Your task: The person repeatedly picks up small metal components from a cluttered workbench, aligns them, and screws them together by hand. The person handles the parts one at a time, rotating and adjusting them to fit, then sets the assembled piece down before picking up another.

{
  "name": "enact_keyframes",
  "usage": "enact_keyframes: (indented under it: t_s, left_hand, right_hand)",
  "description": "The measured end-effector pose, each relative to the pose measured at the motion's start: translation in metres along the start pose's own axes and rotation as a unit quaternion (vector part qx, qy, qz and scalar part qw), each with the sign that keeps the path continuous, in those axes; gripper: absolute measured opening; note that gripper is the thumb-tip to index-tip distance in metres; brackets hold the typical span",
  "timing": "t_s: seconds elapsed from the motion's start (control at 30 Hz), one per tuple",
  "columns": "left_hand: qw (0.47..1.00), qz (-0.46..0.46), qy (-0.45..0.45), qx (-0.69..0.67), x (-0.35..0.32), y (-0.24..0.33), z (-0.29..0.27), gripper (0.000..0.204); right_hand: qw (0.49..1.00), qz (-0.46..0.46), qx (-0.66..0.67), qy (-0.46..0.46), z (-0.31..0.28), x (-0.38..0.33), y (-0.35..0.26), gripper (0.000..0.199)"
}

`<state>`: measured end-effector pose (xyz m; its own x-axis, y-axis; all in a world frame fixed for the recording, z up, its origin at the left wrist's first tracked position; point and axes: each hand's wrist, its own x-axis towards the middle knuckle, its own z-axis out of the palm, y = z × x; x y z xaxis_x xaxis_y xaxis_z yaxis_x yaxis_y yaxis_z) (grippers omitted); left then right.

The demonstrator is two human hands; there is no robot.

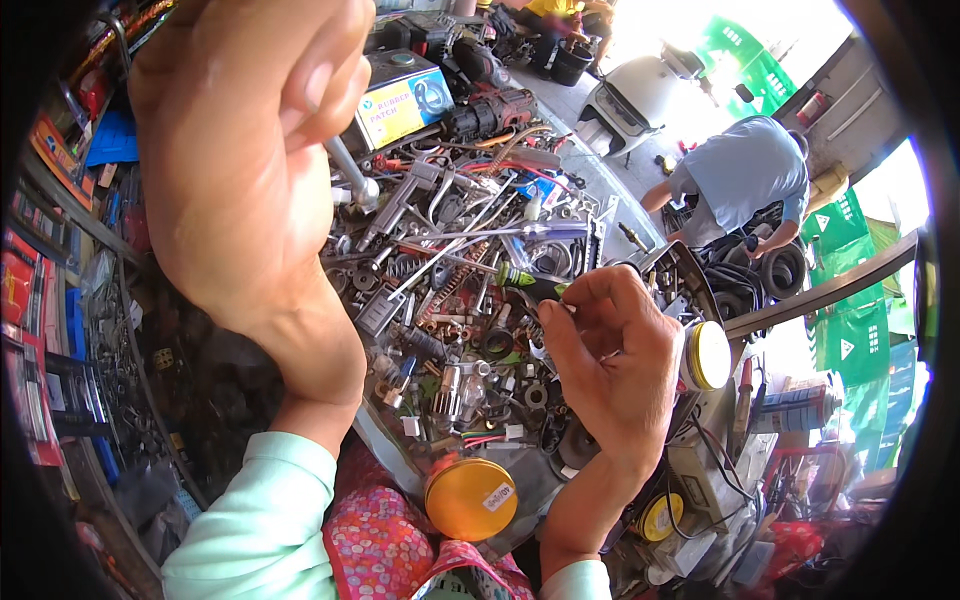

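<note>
My left hand (235, 170) is raised high and close at the upper left, its fingers curled in; what they hold, if anything, is hidden. Just below its fingertips shows a metal rod with a rounded end (352, 175); I cannot tell whether the hand touches it. Over the right side of a heap of metal parts, my right hand (630, 365) is closed in a pinch on something small and dark that I cannot make out. A green and black tool handle (530, 283) lies at its fingertips. Left of it is a purple-handled screwdriver (555, 231).
A yellow-lidded jar (470, 500) stands at the near edge, another jar (706, 356) right of my right hand. Behind the heap are a boxy tin (405, 105) and a dark power drill (490, 113). A person (745, 170) bends over tyres (780, 270) near a white scooter (640, 95).
</note>
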<state>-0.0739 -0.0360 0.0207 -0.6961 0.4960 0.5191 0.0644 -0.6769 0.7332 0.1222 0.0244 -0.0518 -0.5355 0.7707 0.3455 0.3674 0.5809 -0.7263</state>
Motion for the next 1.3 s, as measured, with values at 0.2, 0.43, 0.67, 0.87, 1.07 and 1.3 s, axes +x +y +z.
enact_keyframes:
  t_s: [0.2,0.43,0.67,0.87,1.07,1.3]
  left_hand:
    - [0.998,0.039,0.043,0.037,-0.003,-0.001,0.009,0.042]
    - [0.997,0.045,0.033,0.052,-0.001,-0.007,0.011,0.039]
    - [0.993,0.047,-0.027,0.106,0.000,-0.011,0.004,0.034]
    - [0.948,0.161,-0.164,0.219,0.012,-0.041,-0.002,0.013]
    - [0.852,0.107,-0.156,0.488,0.028,-0.079,0.005,0.024]
    - [0.732,-0.039,-0.228,0.641,0.051,-0.136,-0.029,0.026]
  right_hand:
    - [0.999,0.027,-0.005,-0.027,0.011,0.001,0.016,0.009]
    - [0.985,-0.026,-0.158,-0.066,0.051,0.003,0.045,0.014]
    - [0.946,0.055,-0.291,-0.134,0.091,0.011,0.062,0.031]
    - [0.931,0.093,-0.312,-0.163,0.105,0.021,0.056,0.021]
    - [0.943,0.044,-0.294,-0.150,0.108,0.020,0.053,0.007]
    - [0.962,0.055,-0.189,-0.191,0.080,0.023,0.063,0.034]
